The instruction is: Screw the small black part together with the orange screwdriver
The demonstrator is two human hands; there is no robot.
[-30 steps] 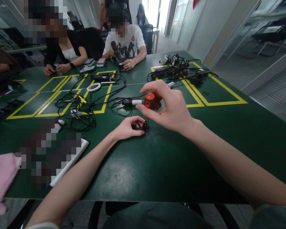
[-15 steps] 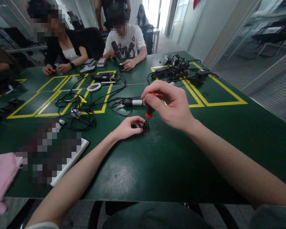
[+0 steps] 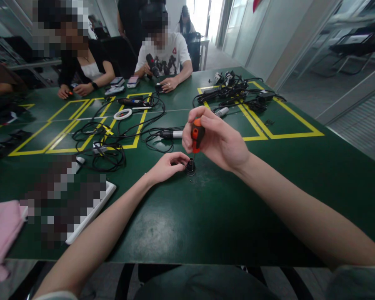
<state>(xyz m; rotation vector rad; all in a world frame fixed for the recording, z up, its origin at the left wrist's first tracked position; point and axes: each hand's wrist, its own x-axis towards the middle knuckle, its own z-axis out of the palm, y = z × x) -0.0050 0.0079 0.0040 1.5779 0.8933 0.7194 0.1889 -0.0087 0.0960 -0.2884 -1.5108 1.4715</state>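
Observation:
My right hand (image 3: 217,135) is closed around the orange and black handle of a screwdriver (image 3: 198,135). The screwdriver stands nearly upright, its thin shaft pointing down at a small black round part (image 3: 191,167) on the green table (image 3: 162,212). That part has a wide base and a narrow raised neck; whether the tip sits in a screw is too small to tell. My left hand (image 3: 171,166) rests on the table at the part's left side, thumb and fingertips closed on its edge. Behind my right hand lies a silver and black cylindrical tool (image 3: 173,134) with a cord, partly covered.
Black cables (image 3: 108,156) lie coiled at left, near a white tape ring (image 3: 123,114). More cables and adapters (image 3: 231,91) are heaped at back right. Two blurred-out flat items, one with a white edge (image 3: 93,214), lie at left. Across the table a person holds a power drill (image 3: 152,64).
My right hand has turned around the screwdriver, its wrist lower and the fingers now wrapped round the handle, uncovering more of it. The left hand and the black part stay nearly in place.

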